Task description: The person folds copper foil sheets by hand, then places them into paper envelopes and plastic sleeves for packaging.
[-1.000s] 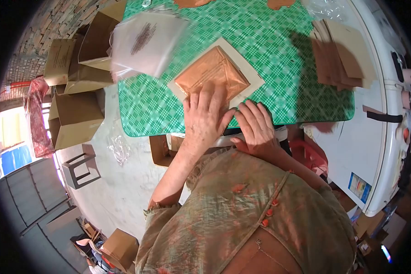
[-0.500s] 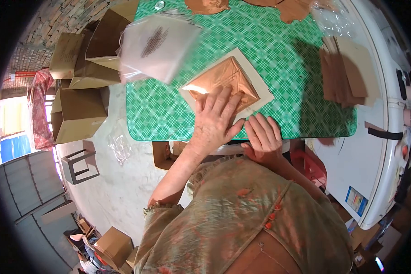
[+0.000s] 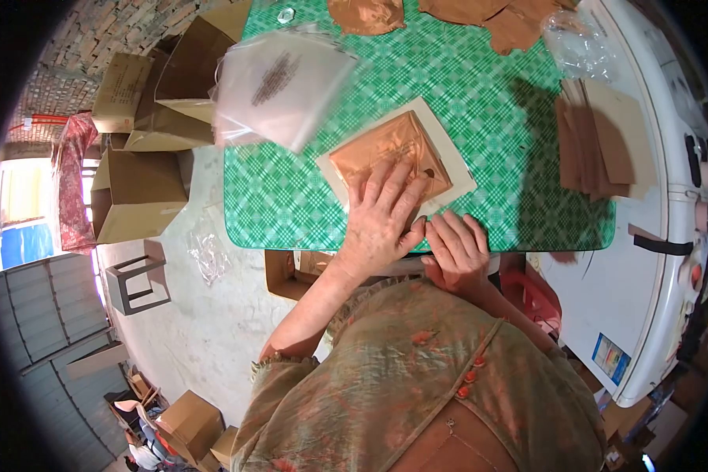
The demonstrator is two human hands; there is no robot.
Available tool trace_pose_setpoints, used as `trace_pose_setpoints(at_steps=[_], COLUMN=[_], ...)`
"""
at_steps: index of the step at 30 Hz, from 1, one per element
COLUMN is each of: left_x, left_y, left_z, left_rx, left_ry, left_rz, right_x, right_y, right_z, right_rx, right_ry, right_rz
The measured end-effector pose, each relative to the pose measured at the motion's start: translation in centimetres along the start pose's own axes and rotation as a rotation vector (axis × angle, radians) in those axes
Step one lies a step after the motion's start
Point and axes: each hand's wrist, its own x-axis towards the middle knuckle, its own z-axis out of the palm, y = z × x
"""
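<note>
A folded copper-brown shiny piece (image 3: 377, 145), which looks like fabric in a clear plastic covering, lies on a beige card (image 3: 458, 177) on the table. My left hand (image 3: 377, 216) lies flat on its lower part with the fingers spread, hiding that area. My right hand (image 3: 458, 245) rests at the table's near edge, fingers side by side and loosely bent, just right of my left thumb. I see nothing held in it, though its palm is hidden. A stack of clear plastic bags (image 3: 307, 94) with dark print lies at the upper left.
The table has a green checked cover (image 3: 279, 212). Brown fabric (image 3: 366, 16) lies at the far edge. Beige cards (image 3: 606, 134) sit on the right beside a white appliance (image 3: 590, 291). Open cardboard boxes (image 3: 138, 181) and a small dark stool frame (image 3: 138, 283) stand left on the floor.
The whole view has shifted slightly downward and right. My left hand has moved a little over the copper-brown piece, with its fingers farther right. My right hand stays at the table edge.
</note>
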Motion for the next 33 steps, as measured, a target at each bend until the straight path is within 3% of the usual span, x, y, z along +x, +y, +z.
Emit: trace_pose_setpoints(at_steps=[4, 9, 16, 21, 27, 30, 33], left_x=[-0.8, -2.4, -4.2, -4.3, -4.4, -4.5, -4.6], left_y=[0.1, 0.6, 0.7, 0.7, 0.6, 0.4, 0.3], left_z=[-0.3, -1.1, -1.2, -1.2, -1.3, -1.2, -1.1], left_rx=[-0.07, -0.089, -0.105, -0.036, -0.082, -0.09, -0.105], left_ry=[-0.088, -0.183, -0.219, -0.24, -0.255, -0.255, -0.246], left_rz=[0.017, 0.074, 0.154, 0.178, 0.134, 0.132, 0.134], right_x=[1.1, 6.8, 11.5, 16.7, 20.0, 20.0, 20.1], right_y=[0.7, 5.2, 11.2, 11.1, 11.6, 13.1, 12.1], right_z=[-2.2, -3.1, 0.5, 1.7, 2.7, 3.6, 1.3], right_rx=[0.248, 0.2, 0.286, 0.496, 0.415, 0.56, 0.904], right_ry=[0.054, 0.201, -0.05, -0.246, -0.478, -0.477, -0.506], right_rz=[-0.028, 0.22, 0.329, 0.479, 0.508, 0.519, 0.721])
